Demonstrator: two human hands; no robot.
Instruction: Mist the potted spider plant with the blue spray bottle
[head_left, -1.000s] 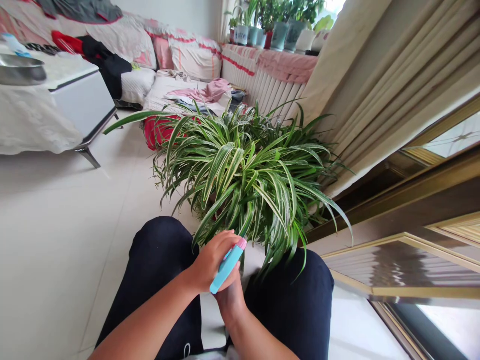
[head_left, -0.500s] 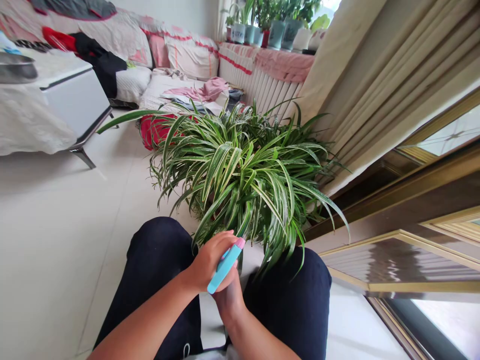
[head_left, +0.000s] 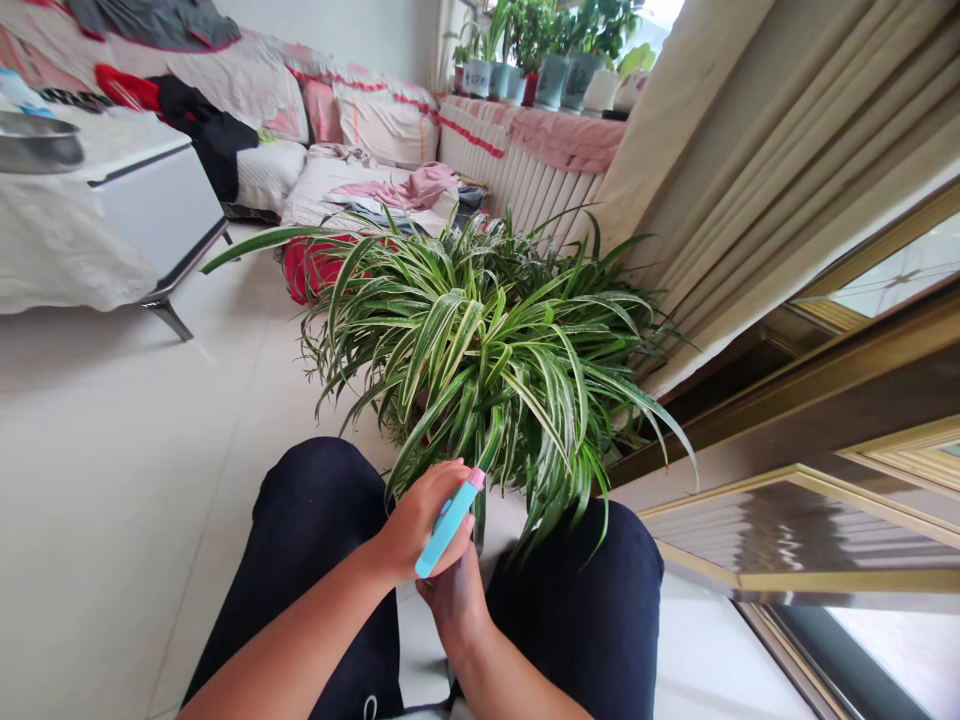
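Observation:
A large spider plant point(head_left: 480, 330) with green and cream striped leaves spreads in front of my knees. My left hand point(head_left: 424, 515) is closed around a slim light-blue tool point(head_left: 444, 535) with a pink end, which looks like a utility knife; no blade shows. The pink end points up toward the lower leaves. My right hand point(head_left: 456, 590) is just beneath the left one, close against it. Its fingers are mostly hidden, so what it holds does not show. One leaf runs down to where the two hands meet.
A white table point(head_left: 161, 205) with a metal bowl point(head_left: 37, 142) stands at the left. Behind the plant is a sofa point(head_left: 382, 130) with clothes on it. Potted plants point(head_left: 551, 75) line the windowsill. A curtain point(head_left: 720, 170) and a gold-trimmed panel point(head_left: 780, 520) border the right.
The blue tool has tilted a little more upright and its pink end has shifted slightly left. My hands stay together beside the lower leaves, and the camera view has moved slightly.

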